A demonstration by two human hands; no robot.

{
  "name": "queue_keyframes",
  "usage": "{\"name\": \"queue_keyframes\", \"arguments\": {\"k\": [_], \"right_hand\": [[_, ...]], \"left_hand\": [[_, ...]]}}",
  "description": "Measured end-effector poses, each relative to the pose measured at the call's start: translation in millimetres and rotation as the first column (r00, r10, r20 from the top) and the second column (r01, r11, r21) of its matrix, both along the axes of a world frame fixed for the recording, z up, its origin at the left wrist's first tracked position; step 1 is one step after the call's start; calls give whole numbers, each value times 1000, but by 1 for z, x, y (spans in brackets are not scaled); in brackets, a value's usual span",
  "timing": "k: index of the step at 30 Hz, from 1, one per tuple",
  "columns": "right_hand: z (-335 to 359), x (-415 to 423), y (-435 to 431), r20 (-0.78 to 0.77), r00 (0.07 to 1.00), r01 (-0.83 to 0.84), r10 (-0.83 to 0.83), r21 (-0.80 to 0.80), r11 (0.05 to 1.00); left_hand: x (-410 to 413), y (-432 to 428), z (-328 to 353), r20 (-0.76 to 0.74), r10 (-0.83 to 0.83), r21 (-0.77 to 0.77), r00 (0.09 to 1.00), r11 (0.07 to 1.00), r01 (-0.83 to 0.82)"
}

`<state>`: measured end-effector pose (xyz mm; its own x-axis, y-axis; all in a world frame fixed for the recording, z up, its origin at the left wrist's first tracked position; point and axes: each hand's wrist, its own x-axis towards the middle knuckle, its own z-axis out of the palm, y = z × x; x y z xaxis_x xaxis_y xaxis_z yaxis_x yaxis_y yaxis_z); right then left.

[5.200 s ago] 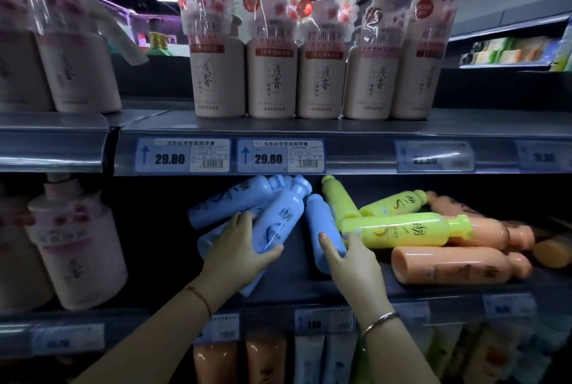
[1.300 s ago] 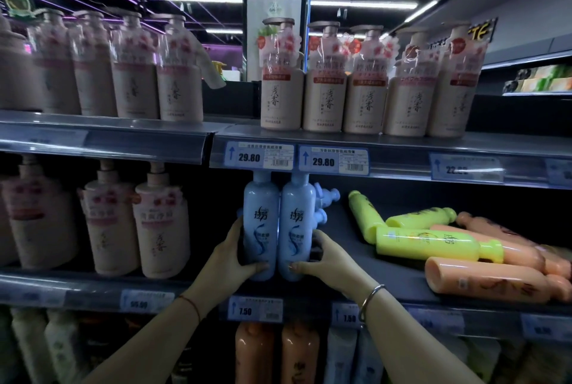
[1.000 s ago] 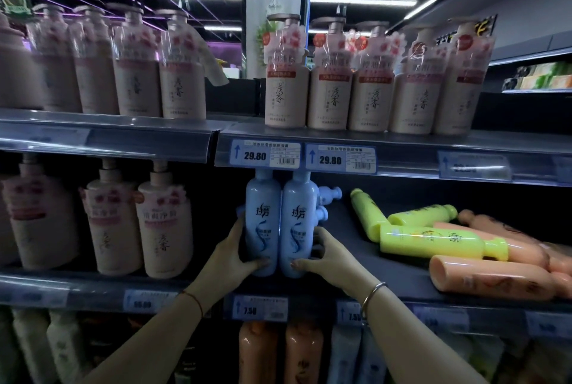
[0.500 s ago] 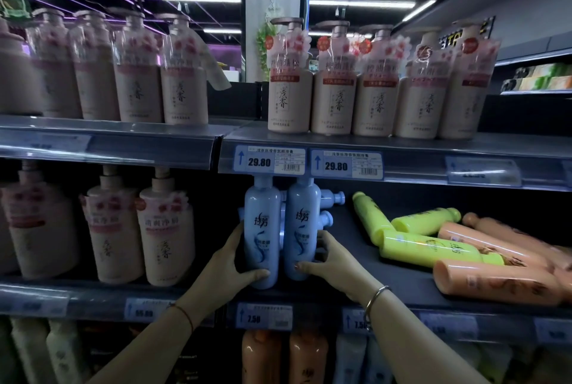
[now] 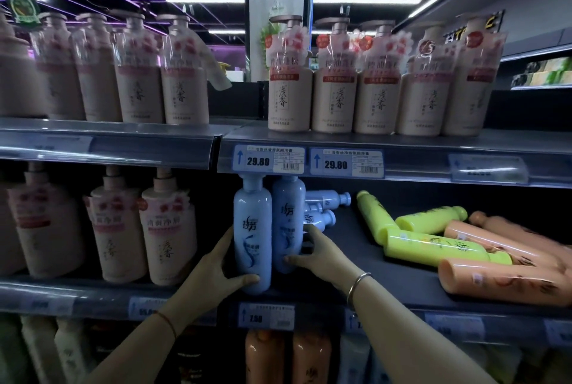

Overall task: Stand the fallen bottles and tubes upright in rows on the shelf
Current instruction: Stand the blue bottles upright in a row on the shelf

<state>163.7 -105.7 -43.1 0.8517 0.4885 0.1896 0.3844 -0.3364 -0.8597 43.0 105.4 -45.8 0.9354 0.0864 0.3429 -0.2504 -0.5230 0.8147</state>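
Observation:
Two light-blue bottles stand upright side by side at the front of the middle shelf [image 5: 387, 287]. My left hand [image 5: 213, 272] grips the left blue bottle [image 5: 252, 229] low down. My right hand [image 5: 315, 255] holds the right blue bottle [image 5: 288, 216] from its right side. Behind them more blue bottles [image 5: 328, 199] lie on their sides. To the right lie fallen yellow-green bottles [image 5: 433, 247] and fallen peach bottles [image 5: 507, 280].
Large beige pump bottles [image 5: 334, 96] stand in rows on the shelf above and to the left on the middle shelf [image 5: 167, 232]. Price tags [image 5: 269, 159] hang just over the blue bottles' caps. Peach bottles [image 5: 263, 359] stand on the shelf below.
The two blue bottles went from lying in my hands to standing upright at the shelf front. Over the last second my hands have stayed on them, with only slight shifts.

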Motion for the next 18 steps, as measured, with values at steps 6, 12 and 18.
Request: {"name": "queue_keyframes", "arguments": {"k": [6, 12, 18], "right_hand": [[5, 1, 19, 45, 998, -37, 39, -32, 999], [8, 4, 27, 37, 996, -79, 81, -34, 996], [11, 6, 23, 26, 993, -112, 114, -62, 992]], "left_hand": [[-3, -4, -1, 15, 23, -15, 1000, 1000, -23], [-4, -10, -4, 31, 97, -8, 995, 995, -97], [-5, -18, -6, 45, 126, -19, 991, 992, -125]]}}
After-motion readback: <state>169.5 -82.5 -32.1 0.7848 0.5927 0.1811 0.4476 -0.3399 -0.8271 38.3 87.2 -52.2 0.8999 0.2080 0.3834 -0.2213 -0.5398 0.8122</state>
